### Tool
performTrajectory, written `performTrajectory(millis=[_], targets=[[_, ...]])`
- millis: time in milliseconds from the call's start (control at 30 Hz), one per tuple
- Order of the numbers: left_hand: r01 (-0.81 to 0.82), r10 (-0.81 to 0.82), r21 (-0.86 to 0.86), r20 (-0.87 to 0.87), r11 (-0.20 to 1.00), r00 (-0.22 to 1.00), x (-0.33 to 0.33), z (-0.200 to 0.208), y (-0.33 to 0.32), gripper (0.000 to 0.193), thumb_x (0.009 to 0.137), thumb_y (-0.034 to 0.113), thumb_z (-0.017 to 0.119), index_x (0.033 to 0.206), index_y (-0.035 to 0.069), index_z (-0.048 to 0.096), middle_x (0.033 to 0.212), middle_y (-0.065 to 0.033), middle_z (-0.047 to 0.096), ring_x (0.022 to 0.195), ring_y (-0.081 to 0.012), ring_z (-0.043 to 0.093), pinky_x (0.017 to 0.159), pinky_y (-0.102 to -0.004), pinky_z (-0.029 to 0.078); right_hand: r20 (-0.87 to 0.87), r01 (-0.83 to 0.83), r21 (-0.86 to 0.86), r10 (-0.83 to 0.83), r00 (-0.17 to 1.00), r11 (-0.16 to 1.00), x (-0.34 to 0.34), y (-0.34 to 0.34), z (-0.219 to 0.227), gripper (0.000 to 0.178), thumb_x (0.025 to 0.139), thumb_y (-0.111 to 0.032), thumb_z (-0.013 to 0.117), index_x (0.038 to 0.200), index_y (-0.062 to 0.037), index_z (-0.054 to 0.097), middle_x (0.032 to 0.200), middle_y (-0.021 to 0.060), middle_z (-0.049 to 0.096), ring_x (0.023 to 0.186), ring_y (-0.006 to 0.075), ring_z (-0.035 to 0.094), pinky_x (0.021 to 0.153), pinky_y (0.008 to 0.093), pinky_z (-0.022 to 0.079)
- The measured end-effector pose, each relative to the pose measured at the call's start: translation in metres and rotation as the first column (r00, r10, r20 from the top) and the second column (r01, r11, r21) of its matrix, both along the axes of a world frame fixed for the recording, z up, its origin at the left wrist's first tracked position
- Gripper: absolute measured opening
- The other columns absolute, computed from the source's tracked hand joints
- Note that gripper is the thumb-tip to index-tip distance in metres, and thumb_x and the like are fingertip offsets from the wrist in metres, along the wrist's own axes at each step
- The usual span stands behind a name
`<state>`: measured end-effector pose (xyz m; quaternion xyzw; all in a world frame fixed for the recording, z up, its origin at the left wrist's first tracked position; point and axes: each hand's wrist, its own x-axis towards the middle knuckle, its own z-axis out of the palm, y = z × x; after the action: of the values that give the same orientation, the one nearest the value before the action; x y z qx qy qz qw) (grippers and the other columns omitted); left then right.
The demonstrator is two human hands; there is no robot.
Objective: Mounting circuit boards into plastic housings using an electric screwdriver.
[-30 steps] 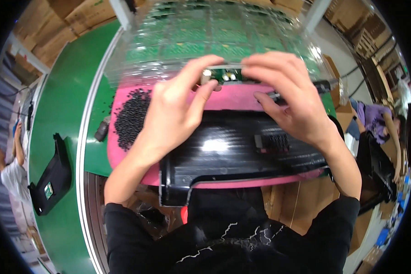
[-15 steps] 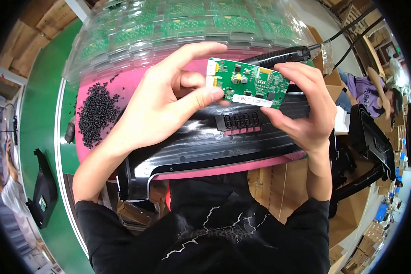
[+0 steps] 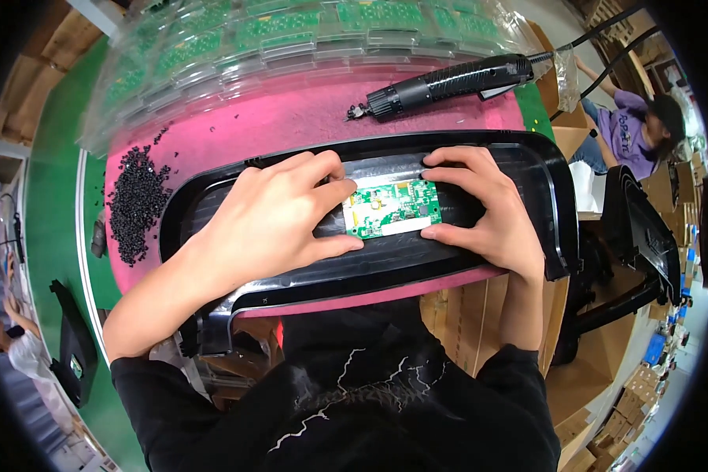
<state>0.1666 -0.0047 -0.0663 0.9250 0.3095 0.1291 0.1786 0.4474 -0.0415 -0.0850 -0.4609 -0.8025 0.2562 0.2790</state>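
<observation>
A green circuit board point(image 3: 393, 206) with a white label strip along its near edge lies in the middle of a long black plastic housing point(image 3: 307, 293). My left hand point(image 3: 287, 208) grips the board's left end, thumb at the near corner and fingers at the far one. At the right end, my right hand point(image 3: 484, 208) holds it the same way, thumb near and fingers far. The board covers the slots in the housing's floor. Beyond the housing, a black electric screwdriver point(image 3: 452, 85) rests on the pink mat point(image 3: 291, 106), its tip among a few small black screws.
A heap of small black screws point(image 3: 138, 204) sits on the mat's left side. Clear plastic trays point(image 3: 291, 51) of green boards are stacked at the far side. More black housings point(image 3: 641, 236) stand in a cardboard box at right. Two other people are at the far left and right.
Both hands have lowered the circuit board from above into the housing, over its slots. The screwdriver, partly hidden before, now shows fully.
</observation>
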Motion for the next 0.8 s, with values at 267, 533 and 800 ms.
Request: performTrajectory(millis=[267,533,800], targets=[[-0.008,0.01,0.033,-0.044,0.999,0.999,0.005,-0.001,-0.001,0.052,0.069,0.03,0.083,0.11,0.002,0.067,0.1,-0.0067,0.06,0.088,-0.0253,0.064,0.066,-0.0362,0.053,0.014,0.018,0.012,-0.018,1.0,1.0,0.001,0.001,-0.003,0.057,0.06,-0.01,0.087,0.113,-0.0015,0.066,0.122,0.0098,0.061,0.115,0.0315,0.055,0.098,0.0395,0.046],[0.028,-0.027,0.02,-0.066,0.999,0.997,-0.004,0.002,-0.001,0.054,0.071,0.03,0.082,0.112,0.001,0.065,0.102,-0.007,0.059,0.09,-0.0253,0.064,0.067,-0.0367,0.053,0.027,0.036,-0.014,-0.035,0.999,0.999,-0.008,-0.002,0.002,0.058,0.057,-0.008,0.087,0.111,-0.0012,0.066,0.121,0.0101,0.061,0.115,0.0314,0.055,0.098,0.0399,0.046],[0.028,-0.028,-0.004,0.033,1.0,0.999,-0.034,0.014,-0.008,0.051,0.081,0.039,0.074,0.116,0.003,0.064,0.111,-0.0086,0.062,0.095,-0.0281,0.066,0.07,-0.0387,0.056,0.065,0.213,0.114,-0.221,0.973,0.97,-0.033,-0.02,0.027,0.065,0.055,-0.013,0.087,0.116,-0.0076,0.066,0.123,0.0091,0.058,0.122,0.0304,0.047,0.104,0.0399,0.037]])
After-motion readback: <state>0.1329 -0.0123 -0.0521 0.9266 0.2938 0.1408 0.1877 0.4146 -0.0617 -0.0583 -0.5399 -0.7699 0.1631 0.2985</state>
